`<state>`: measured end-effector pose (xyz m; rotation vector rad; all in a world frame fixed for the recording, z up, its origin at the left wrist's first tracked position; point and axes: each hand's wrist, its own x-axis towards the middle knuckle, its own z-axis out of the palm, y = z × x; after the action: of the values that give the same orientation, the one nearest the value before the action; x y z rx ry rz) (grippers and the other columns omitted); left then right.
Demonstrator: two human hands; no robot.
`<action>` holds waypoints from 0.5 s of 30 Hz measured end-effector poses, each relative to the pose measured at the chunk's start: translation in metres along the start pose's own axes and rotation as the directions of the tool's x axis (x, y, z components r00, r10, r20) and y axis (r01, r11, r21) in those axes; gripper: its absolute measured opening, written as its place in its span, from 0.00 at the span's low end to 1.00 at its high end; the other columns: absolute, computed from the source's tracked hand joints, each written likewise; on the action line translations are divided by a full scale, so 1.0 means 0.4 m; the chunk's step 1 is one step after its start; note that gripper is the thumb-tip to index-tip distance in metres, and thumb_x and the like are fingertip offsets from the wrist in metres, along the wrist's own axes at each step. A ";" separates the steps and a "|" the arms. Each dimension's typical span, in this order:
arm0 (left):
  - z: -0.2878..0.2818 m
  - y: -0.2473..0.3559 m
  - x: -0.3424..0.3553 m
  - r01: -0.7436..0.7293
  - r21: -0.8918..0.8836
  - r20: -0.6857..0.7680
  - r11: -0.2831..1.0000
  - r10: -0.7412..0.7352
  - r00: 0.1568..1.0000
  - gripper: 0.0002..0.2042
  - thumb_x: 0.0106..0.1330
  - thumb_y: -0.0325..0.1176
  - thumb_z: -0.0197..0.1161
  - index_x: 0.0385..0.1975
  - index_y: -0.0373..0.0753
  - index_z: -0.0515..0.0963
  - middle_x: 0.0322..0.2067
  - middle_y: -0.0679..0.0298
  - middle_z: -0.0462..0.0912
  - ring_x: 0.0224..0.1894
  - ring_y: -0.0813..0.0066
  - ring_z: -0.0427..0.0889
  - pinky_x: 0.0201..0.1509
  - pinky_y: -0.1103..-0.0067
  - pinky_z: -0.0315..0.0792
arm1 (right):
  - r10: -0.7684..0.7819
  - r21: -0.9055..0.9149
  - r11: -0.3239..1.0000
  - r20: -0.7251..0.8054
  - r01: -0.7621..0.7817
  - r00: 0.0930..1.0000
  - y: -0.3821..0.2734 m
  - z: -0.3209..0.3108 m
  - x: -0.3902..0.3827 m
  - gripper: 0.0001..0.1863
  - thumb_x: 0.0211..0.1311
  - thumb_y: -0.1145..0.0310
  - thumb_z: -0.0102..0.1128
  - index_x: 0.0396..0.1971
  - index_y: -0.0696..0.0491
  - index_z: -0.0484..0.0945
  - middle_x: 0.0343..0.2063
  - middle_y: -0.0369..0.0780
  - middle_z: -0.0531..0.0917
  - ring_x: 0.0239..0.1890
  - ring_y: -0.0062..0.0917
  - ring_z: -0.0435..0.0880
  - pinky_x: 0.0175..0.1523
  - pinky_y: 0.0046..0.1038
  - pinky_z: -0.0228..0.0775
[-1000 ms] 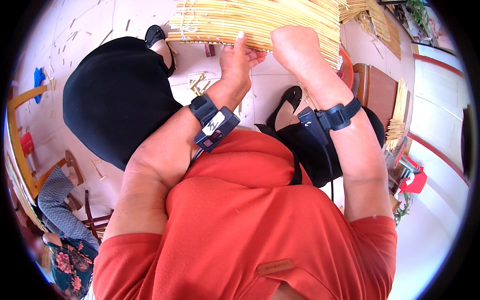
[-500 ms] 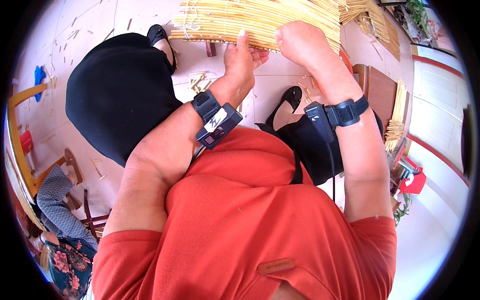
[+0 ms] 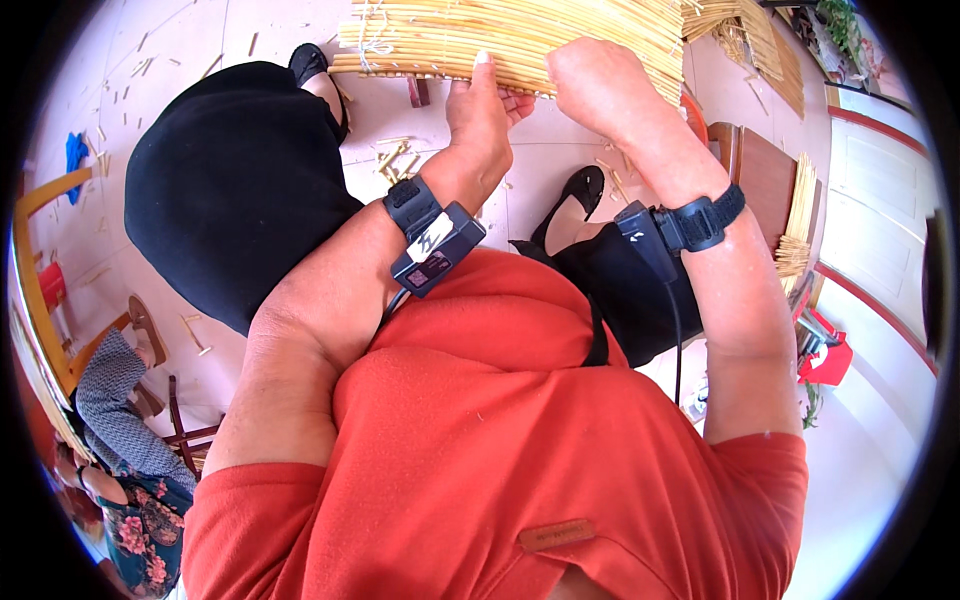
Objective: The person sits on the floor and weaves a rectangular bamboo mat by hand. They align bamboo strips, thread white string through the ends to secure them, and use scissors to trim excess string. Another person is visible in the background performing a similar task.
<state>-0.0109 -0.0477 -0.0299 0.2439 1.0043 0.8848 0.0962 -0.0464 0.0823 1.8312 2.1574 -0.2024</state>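
A mat of thin yellow straw-like stalks (image 3: 450, 35), laid side by side, stretches across the top of the view. White string (image 3: 374, 46) ties the stalks together close to the mat's left end. My left hand (image 3: 480, 118) grips the near edge, its thumb on top and its fingers underneath. Over the right half of the mat my right hand (image 3: 603, 82) is curled into a fist, knuckles up. Its fingertips are turned away, so whatever it pinches is hidden. Both wrists wear black straps with small boxes.
Cut stalk pieces (image 3: 398, 160) litter the tiled floor between my feet. More stalk mats (image 3: 765, 50) lie at the far right. To the right, a bundle of stalks (image 3: 797, 225) leans by a brown wooden panel (image 3: 765, 170). Another person's leg (image 3: 125, 400) shows at lower left.
The mat and both hands have shifted slightly up and to the left. My right forearm has swung a little outward to the right. The left hand keeps its grip.
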 end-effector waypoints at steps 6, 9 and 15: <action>-0.005 -0.008 0.004 -0.028 -0.003 0.021 1.000 0.028 0.999 0.14 0.70 0.45 0.48 0.38 0.38 0.65 0.26 0.61 0.77 0.26 0.73 0.78 0.33 0.75 0.76 | -0.040 -0.025 0.999 -0.033 0.040 0.999 -0.005 0.005 -0.001 0.09 0.45 0.75 0.54 0.26 0.57 0.83 0.25 0.51 0.82 0.32 0.42 0.83 0.38 0.38 0.75; -0.005 -0.004 0.005 -0.020 -0.020 0.034 1.000 0.020 0.999 0.14 0.70 0.45 0.48 0.38 0.38 0.66 0.27 0.61 0.77 0.26 0.73 0.78 0.33 0.76 0.76 | -0.050 -0.042 0.998 -0.010 0.050 0.999 -0.013 0.012 0.004 0.09 0.46 0.74 0.55 0.26 0.57 0.83 0.27 0.49 0.83 0.33 0.40 0.84 0.38 0.36 0.76; -0.002 -0.002 0.004 -0.032 -0.039 0.056 0.999 0.034 0.998 0.14 0.71 0.45 0.47 0.38 0.38 0.66 0.28 0.60 0.78 0.26 0.72 0.78 0.34 0.76 0.76 | -0.029 -0.061 0.998 -0.061 0.025 0.998 -0.024 0.038 0.018 0.09 0.49 0.72 0.55 0.27 0.56 0.84 0.28 0.48 0.84 0.33 0.38 0.85 0.37 0.36 0.77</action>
<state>-0.0108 -0.0473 -0.0320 0.2528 0.9319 0.9213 0.0879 -0.0460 0.0647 1.7982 2.2060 -0.0868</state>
